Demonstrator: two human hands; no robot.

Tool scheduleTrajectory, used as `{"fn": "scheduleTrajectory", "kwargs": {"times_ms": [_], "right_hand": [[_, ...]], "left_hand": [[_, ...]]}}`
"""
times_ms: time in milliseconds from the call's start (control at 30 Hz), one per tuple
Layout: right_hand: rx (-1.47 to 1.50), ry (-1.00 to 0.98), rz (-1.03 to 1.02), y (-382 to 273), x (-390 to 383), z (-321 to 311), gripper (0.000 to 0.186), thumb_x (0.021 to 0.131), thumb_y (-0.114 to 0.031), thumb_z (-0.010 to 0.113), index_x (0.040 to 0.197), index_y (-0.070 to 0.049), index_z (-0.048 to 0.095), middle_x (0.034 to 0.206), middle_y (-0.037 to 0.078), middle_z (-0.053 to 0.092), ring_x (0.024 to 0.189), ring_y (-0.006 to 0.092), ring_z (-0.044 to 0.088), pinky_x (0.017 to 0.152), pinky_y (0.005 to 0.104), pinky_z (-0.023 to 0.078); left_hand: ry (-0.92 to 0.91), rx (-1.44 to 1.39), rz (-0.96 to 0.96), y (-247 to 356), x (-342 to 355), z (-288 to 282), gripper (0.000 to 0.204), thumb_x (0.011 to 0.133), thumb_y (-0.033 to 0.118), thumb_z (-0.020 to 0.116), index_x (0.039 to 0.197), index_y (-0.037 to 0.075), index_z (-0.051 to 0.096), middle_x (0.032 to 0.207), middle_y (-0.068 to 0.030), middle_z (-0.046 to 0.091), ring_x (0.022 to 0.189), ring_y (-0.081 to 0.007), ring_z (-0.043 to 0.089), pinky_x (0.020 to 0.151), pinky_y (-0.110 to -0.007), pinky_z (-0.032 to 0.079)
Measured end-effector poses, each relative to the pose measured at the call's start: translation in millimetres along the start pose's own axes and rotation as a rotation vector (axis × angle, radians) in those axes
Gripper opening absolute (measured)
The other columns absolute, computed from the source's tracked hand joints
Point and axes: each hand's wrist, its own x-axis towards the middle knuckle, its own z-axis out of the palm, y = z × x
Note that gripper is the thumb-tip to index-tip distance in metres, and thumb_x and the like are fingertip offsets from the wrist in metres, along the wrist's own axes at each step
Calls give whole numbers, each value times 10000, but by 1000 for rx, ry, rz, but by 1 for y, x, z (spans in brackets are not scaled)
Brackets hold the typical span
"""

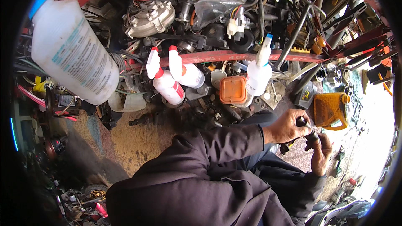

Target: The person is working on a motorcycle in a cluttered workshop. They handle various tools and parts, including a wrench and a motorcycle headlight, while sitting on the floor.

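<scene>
Small dark metal part (pixel 311 140), blackish, stubby, knobbly outline, slight shine on top; finer detail too small to tell. It is held up over the stained concrete-like floor (pixel 138 146), off the floor's right side. Right hand (pixel 322 154) pinches it from below, fingers curled. Left hand (pixel 289 126) is closed around a dark round-ended piece (pixel 300 121), tip end meeting or nearly meeting the part; cannot tell which. Hands close together. Amber translucent plastic jug (pixel 331 111) stands just beyond them.
</scene>
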Motion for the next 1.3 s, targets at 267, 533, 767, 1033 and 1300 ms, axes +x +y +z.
{"fn": "scheduleTrajectory", "kwargs": {"times_ms": [267, 533, 767, 1033, 1300], "right_hand": [[-85, -57, 91, 0, -7, 1, 237, 968, -202, 618, 983, 34, 622, 747, 59, 630, 636, 98, 564, 584, 239, 468], [58, -155, 107, -7, 1, 12, 366, 937, -137, 655, 1237, 30, 528, 941, 71, 638, 741, 108, 592, 683, 250, 505], [30, -162, 87, -19, 15, 29, 252, 948, -98, 627, 1143, 44, 553, 886, 73, 634, 706, 116, 602, 638, 266, 520], [203, 0, -34, -43, 31, 41, 316, 972, -239, 599, 1132, 32, 568, 805, 76, 627, 604, 141, 590, 532, 274, 502], [268, -134, -4, -31, 30, 40, 590, 913, -312, 685, 1341, 25, 458, 894, 104, 641, 720, 149, 622, 648, 265, 512]], "left_hand": [[-37, -373, -234, -9, -7, 9, 101, 863, 54, 683, 860, 54, 582, 724, 51, 538, 673, -35, 489, 606, -216, 409], [-4, 134, -101, 9, -1, 6, 213, 807, 78, 737, 929, 36, 567, 771, 8, 545, 697, -65, 489, 618, -247, 426], [-31, 226, -13, 36, -10, -11, 407, 809, 151, 758, 1111, 29, 514, 896, -59, 568, 820, -137, 554, 720, -299, 479], [-147, 562, -78, 63, -45, -54, 262, 843, 138, 735, 991, -4, 572, 818, -89, 624, 733, -151, 643, 654, -281, 501], [-103, 123, -124, 113, -60, -80, 200, 928, 122, 624, 1058, -2, 537, 894, -87, 641, 790, -155, 668, 677, -273, 533]]}}
